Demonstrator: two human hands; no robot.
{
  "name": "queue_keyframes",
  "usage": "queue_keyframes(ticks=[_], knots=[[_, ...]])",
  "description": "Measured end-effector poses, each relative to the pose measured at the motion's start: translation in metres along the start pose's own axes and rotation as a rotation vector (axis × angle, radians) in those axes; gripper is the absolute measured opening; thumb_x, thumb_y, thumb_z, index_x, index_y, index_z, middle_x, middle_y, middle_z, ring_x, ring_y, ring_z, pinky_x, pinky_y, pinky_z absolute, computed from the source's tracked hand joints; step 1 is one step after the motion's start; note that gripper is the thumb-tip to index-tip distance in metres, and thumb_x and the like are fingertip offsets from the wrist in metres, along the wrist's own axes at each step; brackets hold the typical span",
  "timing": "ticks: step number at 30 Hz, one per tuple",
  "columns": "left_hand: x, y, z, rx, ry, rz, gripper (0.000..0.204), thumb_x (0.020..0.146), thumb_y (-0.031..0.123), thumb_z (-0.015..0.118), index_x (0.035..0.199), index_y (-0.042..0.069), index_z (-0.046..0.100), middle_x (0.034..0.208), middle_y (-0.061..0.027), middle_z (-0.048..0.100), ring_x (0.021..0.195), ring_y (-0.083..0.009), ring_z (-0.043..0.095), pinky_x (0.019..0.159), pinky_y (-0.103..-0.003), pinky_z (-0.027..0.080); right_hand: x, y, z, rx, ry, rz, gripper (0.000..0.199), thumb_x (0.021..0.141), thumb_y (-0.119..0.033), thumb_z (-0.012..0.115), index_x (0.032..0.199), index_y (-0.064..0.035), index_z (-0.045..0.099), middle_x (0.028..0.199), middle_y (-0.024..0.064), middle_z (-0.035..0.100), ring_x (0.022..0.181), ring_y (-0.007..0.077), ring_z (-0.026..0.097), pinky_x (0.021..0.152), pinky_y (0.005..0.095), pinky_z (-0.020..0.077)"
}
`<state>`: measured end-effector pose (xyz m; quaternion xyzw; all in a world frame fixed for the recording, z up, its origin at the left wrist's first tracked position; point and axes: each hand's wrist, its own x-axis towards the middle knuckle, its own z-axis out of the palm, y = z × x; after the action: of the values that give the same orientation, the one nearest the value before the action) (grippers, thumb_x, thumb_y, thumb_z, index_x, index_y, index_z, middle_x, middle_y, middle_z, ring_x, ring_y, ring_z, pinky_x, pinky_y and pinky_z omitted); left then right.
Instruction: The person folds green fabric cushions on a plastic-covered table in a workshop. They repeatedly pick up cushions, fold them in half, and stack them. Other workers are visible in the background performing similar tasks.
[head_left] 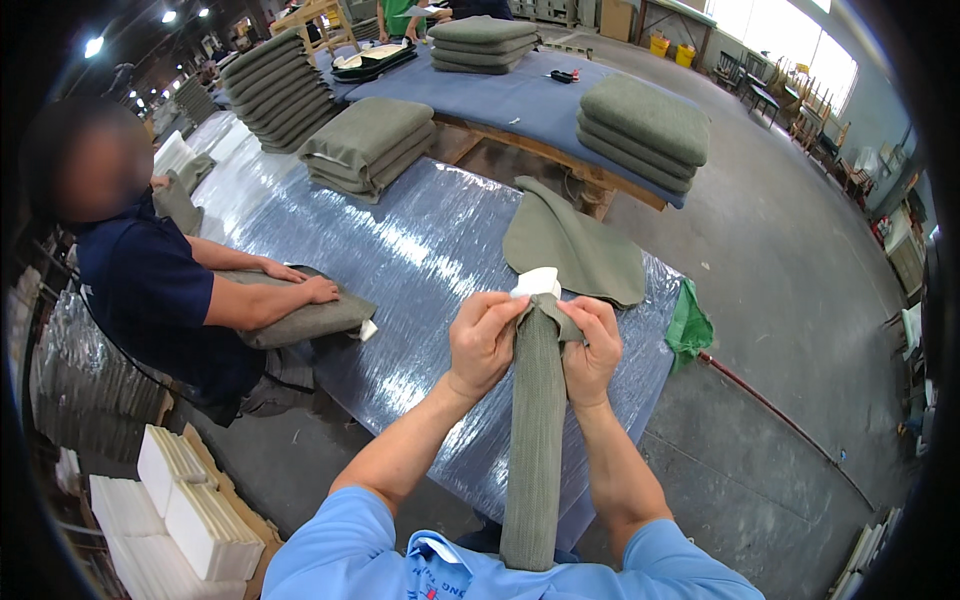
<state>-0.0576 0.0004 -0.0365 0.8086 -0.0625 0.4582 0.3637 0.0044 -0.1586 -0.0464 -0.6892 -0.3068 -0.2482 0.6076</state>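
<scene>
Now both hands, left hand (483, 338) and right hand (592, 350), grip the green cover (535, 440) with tight fingers; white foam (537, 282) peeks out at mid frame, nearly covered.

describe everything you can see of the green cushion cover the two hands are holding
The green cushion cover is a long, narrow sleeve of olive, woven-looking fabric, standing nearly upright from the person's chest to the edge of the plastic-wrapped table. White foam pokes out of its open top. The left hand and right hand pinch the fabric at the opening, one on each side. Its lower end rests against the blue shirt.
</scene>
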Motion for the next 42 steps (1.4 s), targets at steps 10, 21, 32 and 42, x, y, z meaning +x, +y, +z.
queue_keyframes(ticks=[10,21,32,42], knots=[[-0.008,-0.01,-0.005,-0.327,-0.146,-0.235,0.023,0.096,-0.003,0.07,0.118,0.003,0.071,0.108,-0.0091,0.066,0.094,-0.018,0.067,0.081,-0.03,0.055,-0.001,-0.003,-0.001,0.119,-0.051,0.001,0.014,0.092,0.006,0.068,0.103,-0.0018,0.069,0.115,0.0137,0.076,0.107,0.028,0.073,0.091,0.0356,0.058],[-0.005,-0.016,-0.012,-0.466,-0.185,-0.414,0.029,0.095,-0.004,0.065,0.121,0.005,0.073,0.112,-0.008,0.064,0.101,-0.0196,0.065,0.088,-0.031,0.053,0.029,-0.012,-0.009,0.057,-0.276,-0.044,0.016,0.092,0.0,0.074,0.108,-0.0016,0.072,0.111,0.0124,0.073,0.1,0.0292,0.072,0.088,0.0362,0.0574],[-0.016,-0.003,0.002,-0.061,-0.011,0.032,0.024,0.09,-0.005,0.074,0.113,0.003,0.077,0.104,-0.0104,0.065,0.086,-0.0229,0.066,0.074,-0.031,0.055,0.014,-0.003,-0.006,-0.014,-0.124,-0.175,0.009,0.095,-0.005,0.072,0.101,-0.0013,0.067,0.111,0.0135,0.074,0.106,0.0331,0.072,0.092,0.0414,0.0584],[-0.022,-0.001,0.001,-0.393,-0.118,-0.301,0.04,0.092,-0.01,0.066,0.129,0.003,0.071,0.118,-0.0101,0.061,0.107,-0.0208,0.062,0.093,-0.031,0.051,0.012,-0.002,-0.01,0.049,-0.151,-0.046,0.01,0.098,-0.008,0.072,0.105,-0.0016,0.069,0.111,0.0134,0.075,0.108,0.0317,0.073,0.093,0.0379,0.0579]])
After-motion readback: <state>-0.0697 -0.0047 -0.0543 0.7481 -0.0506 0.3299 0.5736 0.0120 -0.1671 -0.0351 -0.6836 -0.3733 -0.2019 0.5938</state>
